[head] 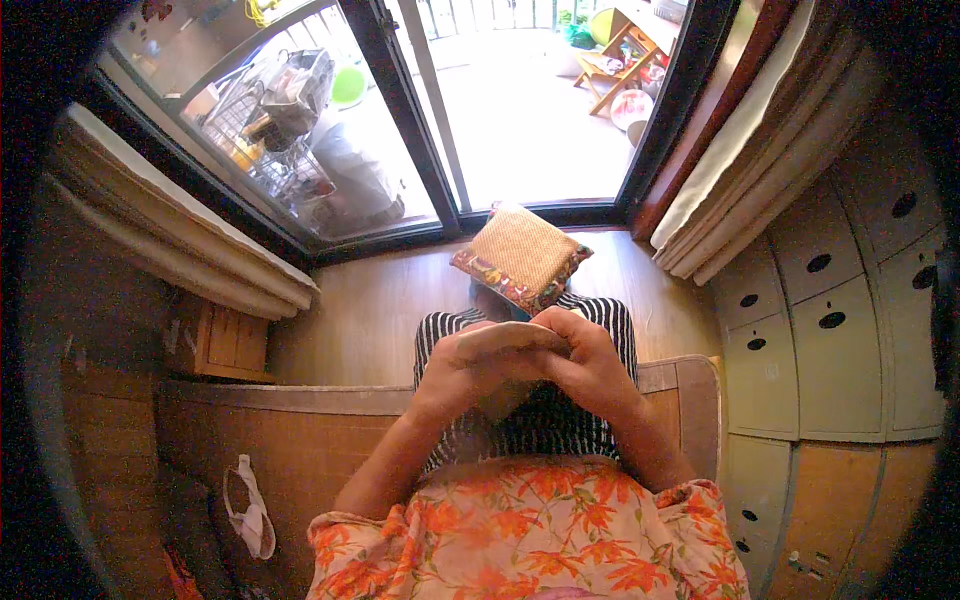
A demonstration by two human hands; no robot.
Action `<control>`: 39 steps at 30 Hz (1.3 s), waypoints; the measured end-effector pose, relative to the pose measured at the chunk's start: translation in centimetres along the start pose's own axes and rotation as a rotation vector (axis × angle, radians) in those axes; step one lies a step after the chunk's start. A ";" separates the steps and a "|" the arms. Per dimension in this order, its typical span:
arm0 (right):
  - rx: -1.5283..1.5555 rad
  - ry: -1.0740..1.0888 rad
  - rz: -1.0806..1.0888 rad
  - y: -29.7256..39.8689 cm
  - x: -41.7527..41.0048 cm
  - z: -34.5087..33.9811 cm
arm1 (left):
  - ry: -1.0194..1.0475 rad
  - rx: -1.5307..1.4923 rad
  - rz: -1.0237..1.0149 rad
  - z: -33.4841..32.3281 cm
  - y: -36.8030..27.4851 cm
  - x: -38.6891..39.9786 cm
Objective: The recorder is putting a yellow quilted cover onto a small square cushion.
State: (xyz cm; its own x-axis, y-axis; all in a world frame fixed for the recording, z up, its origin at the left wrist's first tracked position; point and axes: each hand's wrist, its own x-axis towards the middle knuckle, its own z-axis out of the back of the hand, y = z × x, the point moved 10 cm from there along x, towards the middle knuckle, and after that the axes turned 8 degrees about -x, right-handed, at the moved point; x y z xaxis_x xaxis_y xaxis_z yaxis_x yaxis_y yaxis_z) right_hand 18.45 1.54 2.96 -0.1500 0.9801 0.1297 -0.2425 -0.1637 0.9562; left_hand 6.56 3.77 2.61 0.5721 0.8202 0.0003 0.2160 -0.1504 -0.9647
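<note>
Both my hands meet in front of my lap, above striped trousers [592, 435]. My left hand [469, 360] and my right hand [585, 352] touch or overlap; blur hides the fingers, and I cannot tell whether something thin is between them. Just beyond the hands lies a square cushion [517, 251] with a woven straw-coloured top and a patterned fabric border. It rests on something low that it mostly covers.
I sit on a mat-covered seat [315, 427] with a white strap-like item [251, 510] at left. A sliding glass door frame [420, 120] stands ahead, between curtains [757, 165]. Storage drawers [836, 367] line the right; a wooden folding chair [615, 67] and wire cart [262, 135] stand outside.
</note>
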 end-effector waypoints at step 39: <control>0.119 0.030 -0.078 -0.8 0.0 -0.2 | -0.055 0.012 0.039 1.6 1.6 -0.7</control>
State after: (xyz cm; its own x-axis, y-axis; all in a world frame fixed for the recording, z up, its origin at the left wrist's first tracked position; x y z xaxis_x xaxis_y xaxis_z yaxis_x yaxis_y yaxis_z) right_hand 18.41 1.66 2.16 -0.1646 0.9852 0.0480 -0.1395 -0.0714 0.9876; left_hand 5.18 3.84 0.67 0.5358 0.8428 -0.0514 0.1845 -0.1762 -0.9669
